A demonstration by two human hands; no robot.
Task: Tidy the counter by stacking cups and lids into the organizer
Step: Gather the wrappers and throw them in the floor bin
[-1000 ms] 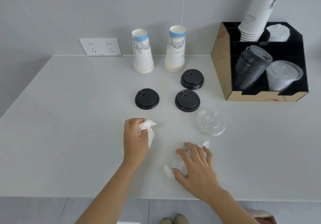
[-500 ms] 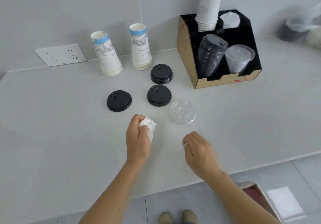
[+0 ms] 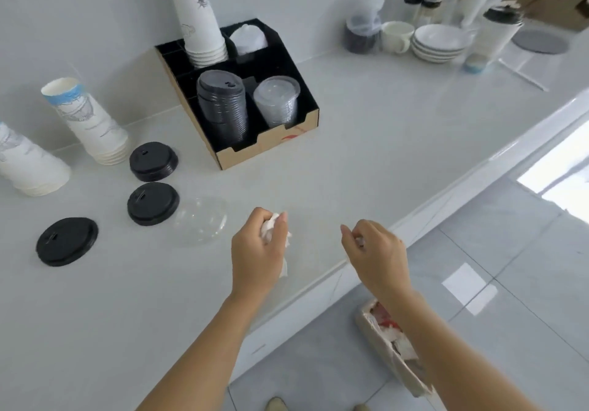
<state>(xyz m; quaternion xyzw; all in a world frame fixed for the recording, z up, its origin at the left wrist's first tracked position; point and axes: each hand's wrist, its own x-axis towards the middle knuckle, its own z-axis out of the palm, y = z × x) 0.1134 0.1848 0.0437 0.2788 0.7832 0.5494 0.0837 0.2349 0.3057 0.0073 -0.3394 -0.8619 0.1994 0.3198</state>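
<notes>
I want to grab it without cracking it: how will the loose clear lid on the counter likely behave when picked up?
The clear lid looks thin and see-through, so it is probably very light and flexes if pinched hard. It lies flat and low on the counter, so getting fingers under its rim may be fiddly, and a push would likely slide it. It sits close beside a black lid.

Matt black plastic lids (image 3: 153, 203), clear glossy plastic lid (image 3: 201, 221), paper cups (image 3: 87, 123), cardboard organizer (image 3: 271, 147), smooth counter (image 3: 366, 142).
</notes>
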